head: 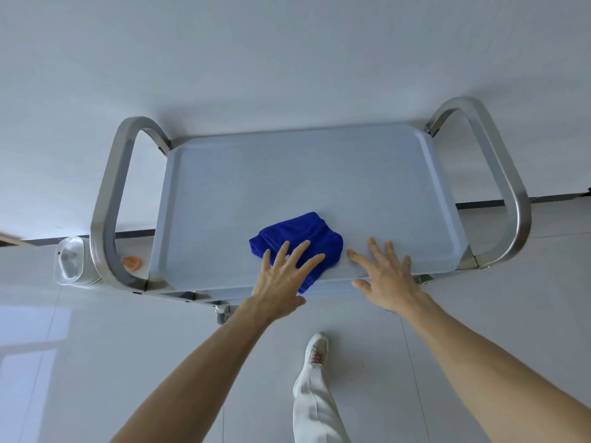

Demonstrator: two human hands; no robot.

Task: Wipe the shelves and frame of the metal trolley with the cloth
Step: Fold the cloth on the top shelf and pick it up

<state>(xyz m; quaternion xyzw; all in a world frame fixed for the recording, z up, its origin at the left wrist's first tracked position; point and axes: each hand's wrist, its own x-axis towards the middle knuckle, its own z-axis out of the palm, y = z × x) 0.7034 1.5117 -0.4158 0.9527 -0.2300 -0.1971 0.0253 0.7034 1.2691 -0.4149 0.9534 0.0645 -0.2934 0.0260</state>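
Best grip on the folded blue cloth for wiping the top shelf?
Probably flat-palm it from above rather than pinch. The folded blue microfibre cloth lies bunched on the pale top shelf, near edge overhanging the front rim. The left hand already rests spread over that near part; the right hand is beside it.

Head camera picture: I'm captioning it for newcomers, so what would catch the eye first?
The bright blue cloth stands out, bunched near the front edge of the trolley's pale top shelf. The left hand lies spread over it; the right hand is spread beside it. Steel loop handles frame both ends.
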